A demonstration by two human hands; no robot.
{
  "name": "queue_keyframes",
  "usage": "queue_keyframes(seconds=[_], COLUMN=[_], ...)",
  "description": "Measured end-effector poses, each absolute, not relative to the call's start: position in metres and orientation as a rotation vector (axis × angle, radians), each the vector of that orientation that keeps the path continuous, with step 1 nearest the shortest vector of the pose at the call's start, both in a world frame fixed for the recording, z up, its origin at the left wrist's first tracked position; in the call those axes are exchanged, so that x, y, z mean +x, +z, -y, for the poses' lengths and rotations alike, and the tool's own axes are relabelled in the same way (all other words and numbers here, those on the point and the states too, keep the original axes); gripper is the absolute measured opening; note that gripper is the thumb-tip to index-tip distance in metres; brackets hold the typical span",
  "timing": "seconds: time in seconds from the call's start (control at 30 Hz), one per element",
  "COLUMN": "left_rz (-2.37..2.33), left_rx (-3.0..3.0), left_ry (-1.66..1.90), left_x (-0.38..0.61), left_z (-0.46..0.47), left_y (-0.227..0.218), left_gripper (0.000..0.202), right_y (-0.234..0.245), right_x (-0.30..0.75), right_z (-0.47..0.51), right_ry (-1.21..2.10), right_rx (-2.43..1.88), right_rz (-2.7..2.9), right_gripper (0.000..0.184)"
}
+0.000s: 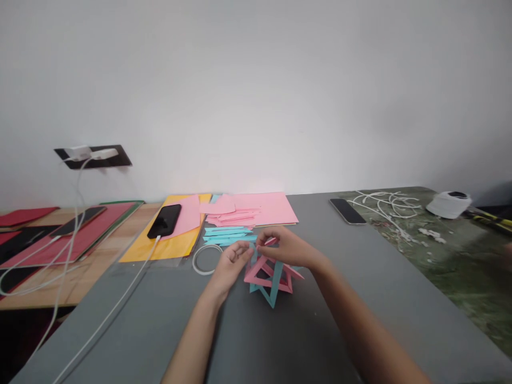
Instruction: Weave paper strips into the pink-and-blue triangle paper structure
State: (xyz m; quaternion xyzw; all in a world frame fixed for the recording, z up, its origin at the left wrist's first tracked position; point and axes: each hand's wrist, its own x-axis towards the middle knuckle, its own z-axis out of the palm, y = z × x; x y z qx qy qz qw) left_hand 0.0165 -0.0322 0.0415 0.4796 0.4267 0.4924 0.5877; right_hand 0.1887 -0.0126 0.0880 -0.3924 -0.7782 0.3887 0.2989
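A model of folded pink and blue paper strips [274,282], with open triangular frames, stands on the grey table in front of me. My left hand [232,261] is at its upper left, the thumb and fingers pinched at a blue strip near the top. From the right, my right hand [282,245] reaches over the model. Its thumb and fingertips pinch a pink paper strip [272,242] at the top, and the hand partly hides the join. Just behind lie several blue paper strips [224,231] and a pile of pink paper strips [236,217].
A roll of tape [194,261] lies left of my left hand. Pink sheets [278,205], a yellow folder [140,250] and a charging phone [165,221] lie behind. Its white cable [116,306] crosses the table's left. Another phone [347,211] and tangled white cords [386,202] lie right.
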Motion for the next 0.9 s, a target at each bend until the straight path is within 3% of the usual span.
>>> queue_keyframes(seconds=[0.53, 0.9], left_rz=[-1.022, -1.053], left_rx=[1.217, 1.14], left_ry=[1.159, 1.191], left_x=[0.0206, 0.0241], left_z=[0.0336, 0.0343], left_y=[0.0433, 0.0417], left_gripper=[0.024, 0.028], right_y=[0.0899, 0.093], right_x=[0.1968, 0.1963], right_z=[0.0086, 0.0108], right_ry=[1.047, 1.008], right_rx=[-1.042, -1.0], right_rz=[2.074, 2.083], right_gripper=[0.014, 0.009])
